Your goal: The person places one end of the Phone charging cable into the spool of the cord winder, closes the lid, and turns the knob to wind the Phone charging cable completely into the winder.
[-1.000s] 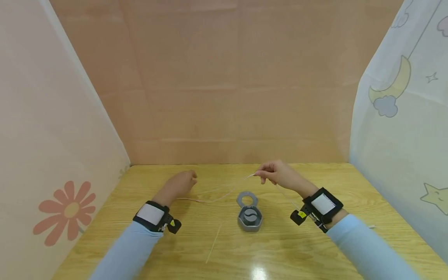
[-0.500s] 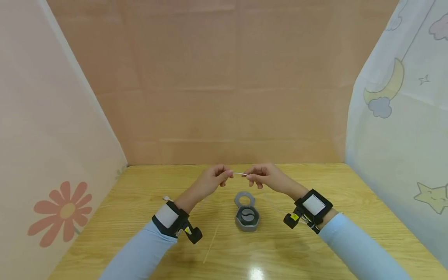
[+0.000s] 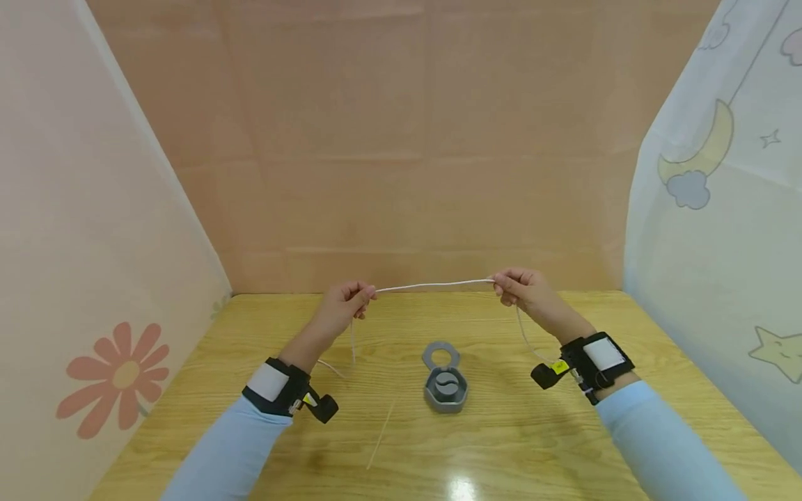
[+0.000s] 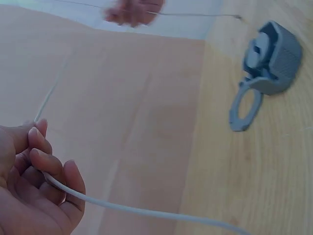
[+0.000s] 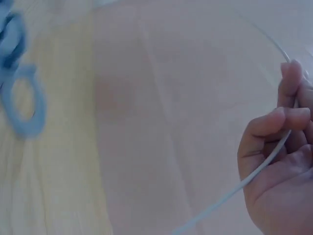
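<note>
**A thin white cord stretched between two hands**

The white cord (image 3: pixel 432 284) is hanging in the air above the table (image 3: pixel 564 445), running from nine to three o'clock between the two hands; it is looking light, limp and slippery, so a pinch near each end seems the surest hold; loose tails are drooping below each grip. The left hand (image 3: pixel 341 306) is pinching it, fingers (image 4: pixel 46 164) curled tight together; the right hand (image 3: pixel 523 289) is pinching likewise, fingertips (image 5: pixel 288 120) pressed on the strand. At six o'clock below, a grey hexagonal holder (image 3: pixel 443 386) is sitting with its ring lid open; a thin stick (image 3: pixel 381 435) is lying beside it.
</note>
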